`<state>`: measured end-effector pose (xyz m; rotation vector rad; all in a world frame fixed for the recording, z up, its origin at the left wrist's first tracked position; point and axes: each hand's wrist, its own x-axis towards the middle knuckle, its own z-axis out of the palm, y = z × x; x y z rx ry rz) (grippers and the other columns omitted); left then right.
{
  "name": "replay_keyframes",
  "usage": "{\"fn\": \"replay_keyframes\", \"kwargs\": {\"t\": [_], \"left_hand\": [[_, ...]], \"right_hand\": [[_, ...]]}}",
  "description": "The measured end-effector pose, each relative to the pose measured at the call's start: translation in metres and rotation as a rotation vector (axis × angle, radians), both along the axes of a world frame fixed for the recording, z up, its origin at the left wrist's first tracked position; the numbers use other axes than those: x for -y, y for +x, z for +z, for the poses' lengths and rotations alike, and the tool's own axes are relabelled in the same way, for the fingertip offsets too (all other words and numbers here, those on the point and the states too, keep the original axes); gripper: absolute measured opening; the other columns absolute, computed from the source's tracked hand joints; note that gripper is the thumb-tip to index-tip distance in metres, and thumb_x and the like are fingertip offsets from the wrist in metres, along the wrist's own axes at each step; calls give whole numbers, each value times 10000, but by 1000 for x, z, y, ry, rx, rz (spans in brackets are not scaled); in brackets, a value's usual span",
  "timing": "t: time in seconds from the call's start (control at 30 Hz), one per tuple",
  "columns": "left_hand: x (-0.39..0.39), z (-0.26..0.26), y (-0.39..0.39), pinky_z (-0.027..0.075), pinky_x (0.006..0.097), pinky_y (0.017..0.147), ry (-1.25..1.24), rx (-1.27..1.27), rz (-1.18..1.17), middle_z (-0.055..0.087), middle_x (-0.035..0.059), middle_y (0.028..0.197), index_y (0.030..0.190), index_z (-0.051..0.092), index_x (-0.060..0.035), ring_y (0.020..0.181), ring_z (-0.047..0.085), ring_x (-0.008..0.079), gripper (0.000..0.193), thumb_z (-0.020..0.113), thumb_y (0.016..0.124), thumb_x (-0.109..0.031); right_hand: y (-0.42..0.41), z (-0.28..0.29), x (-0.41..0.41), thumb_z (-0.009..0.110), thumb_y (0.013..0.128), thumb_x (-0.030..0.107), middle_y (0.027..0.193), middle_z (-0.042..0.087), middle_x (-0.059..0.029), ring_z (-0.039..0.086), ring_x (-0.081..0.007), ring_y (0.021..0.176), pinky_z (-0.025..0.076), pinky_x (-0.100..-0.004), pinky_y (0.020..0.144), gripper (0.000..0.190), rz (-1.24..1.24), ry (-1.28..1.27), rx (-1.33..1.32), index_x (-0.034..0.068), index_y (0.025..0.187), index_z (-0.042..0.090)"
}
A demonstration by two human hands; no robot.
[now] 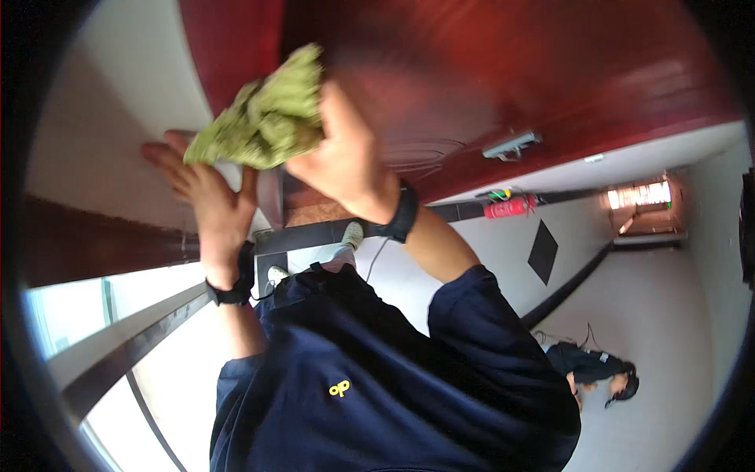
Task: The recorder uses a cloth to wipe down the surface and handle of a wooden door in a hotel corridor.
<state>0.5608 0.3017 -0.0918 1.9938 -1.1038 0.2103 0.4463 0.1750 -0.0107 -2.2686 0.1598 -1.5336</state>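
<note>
My right hand (342,153) grips a crumpled yellow-green cloth (265,118) in front of a glossy dark red door (424,76). The hand and the cloth are blurred. Whether the cloth touches the door surface I cannot tell. To the left, my left hand (215,194) is spread, fingers towards the pale wall (130,71) beside the red frame (236,47). A corner of the cloth covers part of its fingers. Black bands circle both wrists. A metal door handle (512,146) sits to the right of my right hand.
A red fire extinguisher (508,207) stands by the wall on the right. Further off along the corridor, another person (596,369) in dark clothing is bent low, with cables nearby. Bright window panes (159,354) lie at left. My feet are on a pale floor (389,271).
</note>
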Motion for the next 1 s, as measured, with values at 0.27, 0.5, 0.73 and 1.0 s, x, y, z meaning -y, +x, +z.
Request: {"fn": "replay_keyframes", "kwargs": {"t": [0.27,0.5,0.73,1.0], "left_hand": [[-1,-2,3,139,678,1066,-31,-13,35,-77,385,1533,1537,2,-28,1417,-5,569,990,669,871,-331],[-8,-9,6,190,634,1064,-70,-25,-15,-21,379,1537,1545,77,-59,1427,41,543,1006,716,770,-114],[-19,-10,6,191,606,1091,-86,-57,-66,6,335,1563,1556,111,-116,1436,68,521,1000,735,777,-152],[-39,1,7,364,510,1065,-263,-63,-153,179,276,1566,1381,514,-63,1428,236,453,675,774,783,-234]], "right_hand": [[21,-9,-7,805,648,62,908,583,-142,588,-352,795,473,-422,658,365,-52,-23,121,11,942,595],[0,-63,-13,783,628,32,864,550,-135,580,-337,763,470,-429,620,261,-91,-77,-153,33,802,588],[7,-74,-25,783,676,-3,959,553,-134,597,-318,865,477,-411,751,441,-103,129,-21,32,1030,523],[-1,-84,-37,782,699,15,985,556,-127,588,-269,911,473,-383,814,363,-39,299,44,0,983,555]]}}
